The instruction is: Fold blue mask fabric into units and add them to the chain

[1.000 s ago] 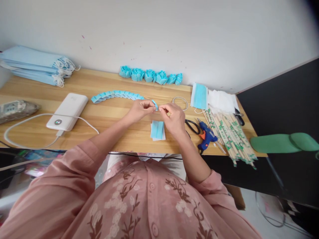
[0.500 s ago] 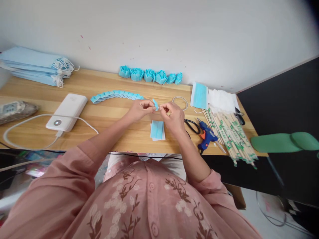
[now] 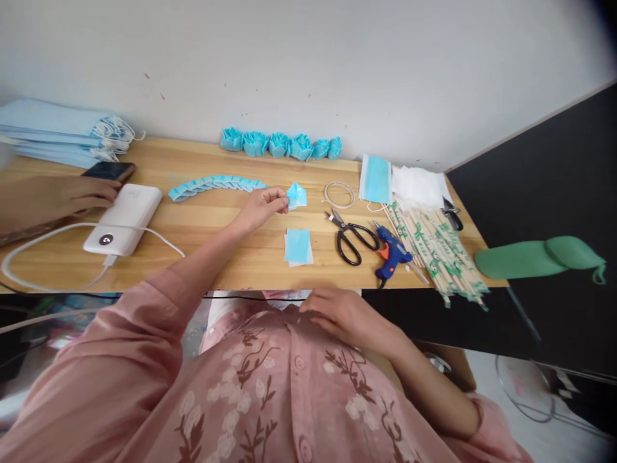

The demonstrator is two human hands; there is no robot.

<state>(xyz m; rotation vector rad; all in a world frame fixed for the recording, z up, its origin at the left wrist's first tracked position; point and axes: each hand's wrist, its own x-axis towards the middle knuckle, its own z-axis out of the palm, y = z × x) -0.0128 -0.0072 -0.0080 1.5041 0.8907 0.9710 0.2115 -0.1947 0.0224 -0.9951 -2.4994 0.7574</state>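
My left hand (image 3: 266, 207) pinches a small folded blue piece of mask fabric (image 3: 296, 195) above the table, closed on its left edge. My right hand (image 3: 340, 314) is drawn back to the table's front edge, against the shirt, its fingers loosely stretched and nothing seen in them. Between the hands lie flat cut squares of blue and white mask fabric (image 3: 299, 247). A curved row of overlapping folded blue pieces (image 3: 216, 185) runs behind my left hand. Black-handled scissors (image 3: 351, 236) rest on the right, beside a blue glue gun (image 3: 393, 252).
Blue fabric flowers (image 3: 279, 145) line the wall. Another person's hand (image 3: 81, 196) reaches in from the left by a dark phone (image 3: 110, 170) and a cabled power bank (image 3: 123, 220). Masks (image 3: 53, 132), wrapped chopsticks (image 3: 441, 247), a wire ring (image 3: 339, 195) and a green bottle (image 3: 540, 256) stand around.
My right hand has let go of the folded piece and drawn back to my body, uncovering the scissors. Another person's hand and a phone have come in at left; the brownish object there is now hidden.
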